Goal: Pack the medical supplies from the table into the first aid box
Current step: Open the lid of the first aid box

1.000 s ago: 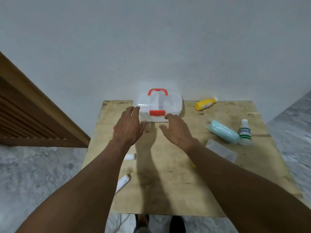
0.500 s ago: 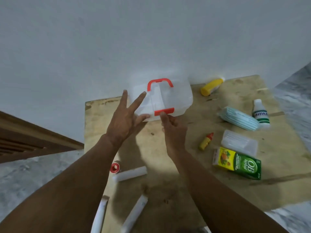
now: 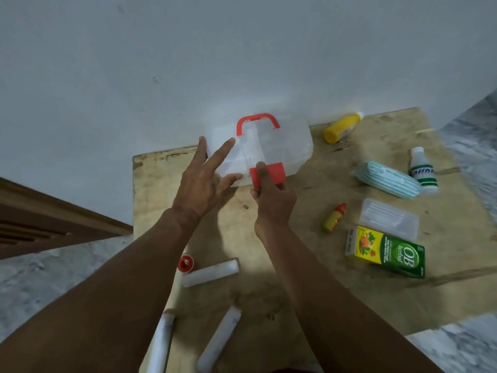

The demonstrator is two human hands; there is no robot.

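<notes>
A clear plastic first aid box (image 3: 285, 149) with a red handle and a red latch (image 3: 271, 173) stands at the table's far edge, lid down. My left hand (image 3: 207, 181) rests flat on its left side, fingers spread. My right hand (image 3: 271, 197) pinches the red latch, thumb on top. Supplies lie around: a yellow bottle (image 3: 340, 127), a white bottle (image 3: 422, 170), a pack of blue masks (image 3: 387, 179), a small yellow dropper (image 3: 334, 220), a clear case (image 3: 390, 222), a green box (image 3: 387, 251), a red-capped item (image 3: 185, 263) and three white rolls (image 3: 209, 273).
The wooden table (image 3: 295, 238) stands against a pale wall. A wooden slatted panel (image 3: 40, 224) is at the left. Marbled floor shows on both sides. Two of the white rolls (image 3: 220, 340) lie near the table's front edge, between my forearms.
The view has tilted and moved closer. My right hand has closed on the red latch, which now stands lifted away from the box front. My left hand has stayed on the lid.
</notes>
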